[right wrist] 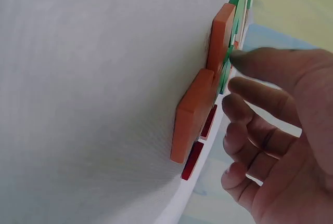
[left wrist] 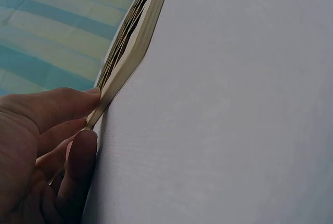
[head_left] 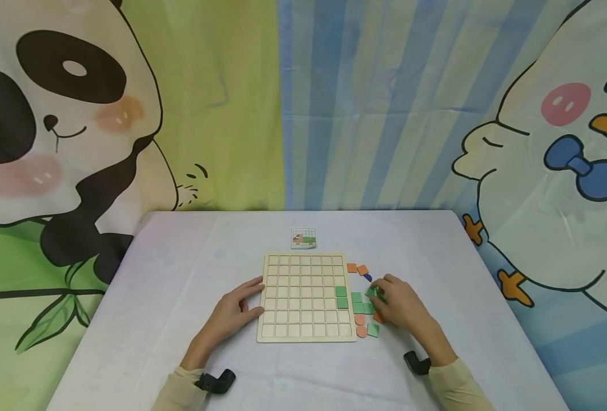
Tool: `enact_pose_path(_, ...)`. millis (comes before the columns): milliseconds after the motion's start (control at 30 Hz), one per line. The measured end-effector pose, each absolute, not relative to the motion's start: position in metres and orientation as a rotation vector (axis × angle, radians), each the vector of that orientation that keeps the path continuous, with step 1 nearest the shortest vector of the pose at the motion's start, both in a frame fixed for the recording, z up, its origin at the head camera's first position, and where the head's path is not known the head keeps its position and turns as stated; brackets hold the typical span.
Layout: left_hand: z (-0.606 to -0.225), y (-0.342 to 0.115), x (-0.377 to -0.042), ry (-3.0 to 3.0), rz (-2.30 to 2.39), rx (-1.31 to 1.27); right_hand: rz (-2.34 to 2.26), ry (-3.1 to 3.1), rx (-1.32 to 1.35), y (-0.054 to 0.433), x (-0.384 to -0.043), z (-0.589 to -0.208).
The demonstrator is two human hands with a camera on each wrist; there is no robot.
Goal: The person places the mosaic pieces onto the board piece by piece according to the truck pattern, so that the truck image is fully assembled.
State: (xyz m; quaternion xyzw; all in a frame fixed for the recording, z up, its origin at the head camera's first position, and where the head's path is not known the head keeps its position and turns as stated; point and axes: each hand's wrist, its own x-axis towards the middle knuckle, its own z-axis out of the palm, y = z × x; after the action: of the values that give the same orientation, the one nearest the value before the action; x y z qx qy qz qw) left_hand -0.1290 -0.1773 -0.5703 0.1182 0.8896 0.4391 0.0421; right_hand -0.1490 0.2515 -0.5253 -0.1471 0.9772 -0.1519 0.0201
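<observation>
A pale wooden grid board [head_left: 303, 297] lies on the table, with two green square tiles [head_left: 341, 291] in cells near its right edge. My left hand [head_left: 231, 311] rests its index finger and thumb against the board's left edge, fingertips right at the rim in the left wrist view. Over the loose pieces to the right, my right hand [head_left: 397, 302] has thumb and fingers bent downward. Its thumb tip and index fingertip reach a green tile [head_left: 371, 291], partly hidden by the fingers. No piece shows between those fingertips in the right wrist view. Orange tiles [right wrist: 195, 112] lie beside this hand.
Beyond the board lies a small picture card [head_left: 303, 238] with a coloured grid pattern. Along the board's right side are orange squares [head_left: 352, 268], a dark blue piece [head_left: 368, 277], more green tiles [head_left: 368, 309] and round salmon pieces [head_left: 360, 319]. Printed curtains hang behind the table.
</observation>
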Motion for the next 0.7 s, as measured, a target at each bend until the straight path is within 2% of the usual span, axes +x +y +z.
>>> enact_pose_path(700,-0.5708,-0.1776,-0.1282,2.725,1.333,0.35,-0.47,3.008,-0.364,0.2463,-0.1514,-0.5271)
